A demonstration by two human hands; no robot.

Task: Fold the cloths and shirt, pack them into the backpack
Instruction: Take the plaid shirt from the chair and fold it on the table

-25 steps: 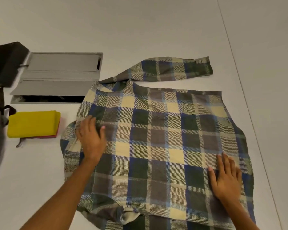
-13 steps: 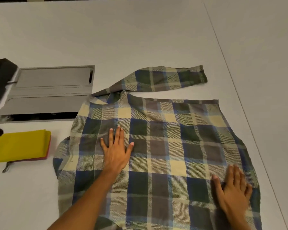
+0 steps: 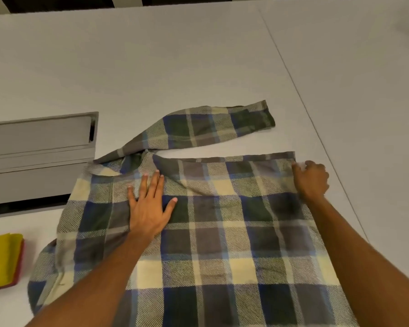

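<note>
A plaid shirt [image 3: 222, 232] in blue, green, grey and cream lies spread flat on the white table. One sleeve [image 3: 213, 127] stretches out beyond its far edge toward the right. My left hand [image 3: 149, 206] presses flat on the shirt near the collar end, fingers spread. My right hand [image 3: 311, 179] grips the shirt's far right corner with curled fingers. A folded yellow cloth [image 3: 1, 258] lies on a red one [image 3: 20, 263] at the left edge. The backpack is out of view.
A grey recessed cable tray with an open lid [image 3: 38, 147] sits in the table at the left, just beyond the shirt. A seam [image 3: 300, 90] runs across the table [image 3: 175, 55] on the right. A dark floor shows past the far edge.
My left hand slid up the shirt toward the collar. My right hand moved from the near right part to the far right corner and took hold of it. The view shifted forward.
</note>
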